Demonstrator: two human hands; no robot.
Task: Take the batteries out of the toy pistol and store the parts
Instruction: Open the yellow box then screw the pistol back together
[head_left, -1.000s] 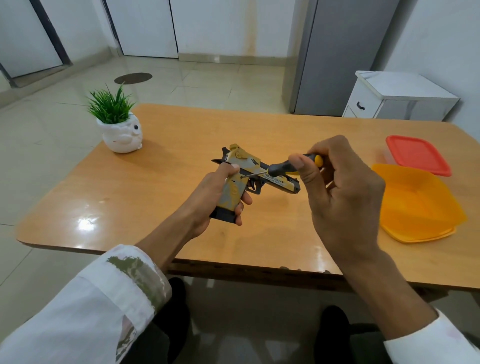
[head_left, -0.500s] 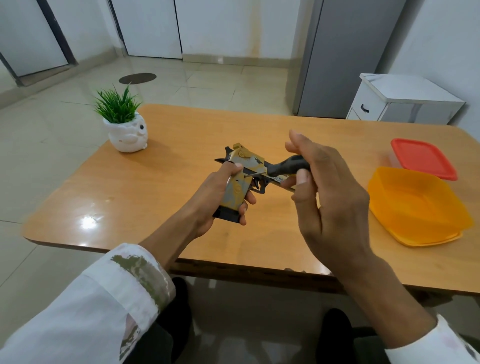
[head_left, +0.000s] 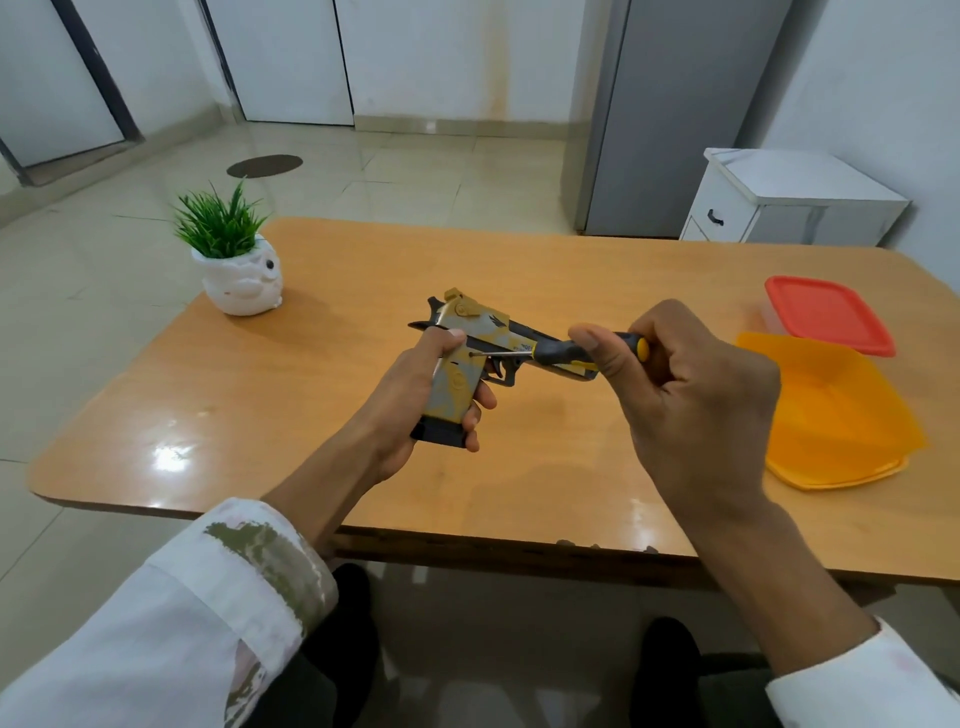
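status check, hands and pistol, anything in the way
Left hand grips toy pistol by its handle. Right hand holds screwdriver, tip on pistol's side. Nothing in the way.

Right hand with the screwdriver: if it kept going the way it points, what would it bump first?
The toy pistol: the screwdriver in the right hand points left, its tip seemingly already on the pistol's side above the grip. The thumb of the left hand lies just beyond, though depth is unclear.
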